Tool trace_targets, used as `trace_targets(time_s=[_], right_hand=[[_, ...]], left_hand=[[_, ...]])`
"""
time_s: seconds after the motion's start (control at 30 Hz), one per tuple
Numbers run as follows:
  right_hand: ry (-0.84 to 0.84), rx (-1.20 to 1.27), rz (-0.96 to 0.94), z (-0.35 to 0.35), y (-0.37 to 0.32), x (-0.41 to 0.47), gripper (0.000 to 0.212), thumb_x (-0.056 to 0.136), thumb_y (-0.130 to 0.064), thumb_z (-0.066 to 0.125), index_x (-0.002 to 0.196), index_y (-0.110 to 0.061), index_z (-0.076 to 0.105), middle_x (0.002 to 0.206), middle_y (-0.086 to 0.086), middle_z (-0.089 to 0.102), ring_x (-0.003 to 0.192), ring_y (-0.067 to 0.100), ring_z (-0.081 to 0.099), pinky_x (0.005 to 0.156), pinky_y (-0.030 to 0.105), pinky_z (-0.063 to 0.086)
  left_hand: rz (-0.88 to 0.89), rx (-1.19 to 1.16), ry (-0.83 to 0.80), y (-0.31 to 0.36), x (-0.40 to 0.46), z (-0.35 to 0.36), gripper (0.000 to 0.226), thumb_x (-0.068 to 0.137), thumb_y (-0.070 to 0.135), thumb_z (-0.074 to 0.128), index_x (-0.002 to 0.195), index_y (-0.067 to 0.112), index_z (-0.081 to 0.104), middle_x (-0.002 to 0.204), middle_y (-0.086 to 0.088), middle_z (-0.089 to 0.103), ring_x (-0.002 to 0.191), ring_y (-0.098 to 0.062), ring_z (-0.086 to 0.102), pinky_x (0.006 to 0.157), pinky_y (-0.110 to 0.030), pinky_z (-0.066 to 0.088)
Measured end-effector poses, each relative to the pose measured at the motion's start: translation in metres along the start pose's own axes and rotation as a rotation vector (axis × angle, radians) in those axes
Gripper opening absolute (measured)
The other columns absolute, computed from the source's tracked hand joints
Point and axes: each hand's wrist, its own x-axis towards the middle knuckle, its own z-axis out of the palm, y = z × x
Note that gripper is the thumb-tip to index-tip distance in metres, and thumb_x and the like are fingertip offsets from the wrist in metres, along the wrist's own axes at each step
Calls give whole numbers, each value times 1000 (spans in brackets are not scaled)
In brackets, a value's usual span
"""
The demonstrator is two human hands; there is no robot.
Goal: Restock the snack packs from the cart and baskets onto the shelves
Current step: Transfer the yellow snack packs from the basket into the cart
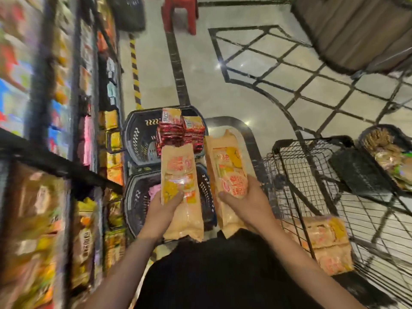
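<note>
The left hand (166, 205) grips one long orange snack pack (179, 188); the right hand (242, 202) grips another (227, 170). Both packs are held above the black baskets (138, 139), beside the wire cart (312, 175) and shelves (55, 166).

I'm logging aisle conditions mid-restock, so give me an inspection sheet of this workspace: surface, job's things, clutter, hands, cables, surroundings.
Surface: glossy pale tiled floor with black inlay lines.
Job's things: two long orange snack packs, the left pack and right pack, held up; more of these in the black wire cart; red sachets stacked in the upper black plastic basket; a second basket below it.
Clutter: red plastic stool in the aisle.
Hands: left hand grips the left pack; right hand grips the right pack.
Cables: nothing seen.
Surroundings: stocked shelves at left, blurred; yellow-black floor tape.
</note>
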Motion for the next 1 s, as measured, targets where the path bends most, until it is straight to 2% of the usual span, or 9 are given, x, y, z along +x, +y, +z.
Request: trace_targets(time_s=[0.1,0.3,0.4,0.47,0.57,0.67,0.8,0.87,1.0], right_hand=[[-82,-101,-36,13,-10,17,61,72,-54,85,119,-38,48,110,-16,64,97,5,64,77,28,52],[-321,-257,-31,54,-20,69,73,71,-60,81,129,-36,43,119,-12,65,103,12,66,84,37,57],[-453,-352,-67,72,-25,101,74,72,-59,81,132,-35,44,124,-11,65,104,12,65,78,32,53],[-531,-443,-92,81,-25,126,79,70,-61,82,133,-32,44,126,-9,65,106,15,65,80,34,53],[-647,-614,-135,89,-27,162,83,70,-65,79,134,-27,44,127,-4,62,113,21,63,90,42,55],[-760,-780,-187,100,-29,194,81,73,-67,76,132,-23,43,117,-6,58,108,20,62,86,40,54],[-854,-985,-229,126,-20,233,71,80,-59,76,126,-21,36,110,-4,50,101,21,55,80,35,47],[-868,-1057,-244,145,-8,251,68,78,-61,76,117,-26,33,110,-3,54,100,22,58,81,38,50],[-891,-1176,-293,191,21,278,70,77,-62,75,120,-23,36,116,5,62,104,30,63,89,47,55]], left_hand=[[-51,-118,121,-5,8,-12,23,98,24,68,120,18,64,96,7,71,87,-11,70,57,-15,52],[-241,-334,324,-33,36,-17,43,89,48,74,123,22,67,107,-1,76,98,-23,72,87,-43,58],[-321,-465,447,-47,52,-10,49,86,50,77,126,23,66,112,-2,75,100,-23,71,76,-35,56],[-410,-520,543,-56,61,-1,64,74,63,83,121,23,68,112,-2,75,102,-26,70,89,-41,55],[-479,-611,675,-62,72,14,51,84,40,82,124,14,63,119,-11,70,92,-27,66,85,-37,53],[-525,-683,702,-79,90,29,39,92,31,76,125,19,59,116,-4,65,82,-17,57,70,-26,41],[-603,-810,691,-111,117,36,51,84,40,81,126,18,64,120,-7,71,98,-26,67,82,-38,55],[-631,-837,716,-134,133,39,45,89,35,78,128,18,62,117,-8,70,99,-28,67,77,-36,53],[-668,-859,674,-181,166,40,33,89,41,78,116,24,67,114,-5,73,101,-27,69,88,-41,56]])
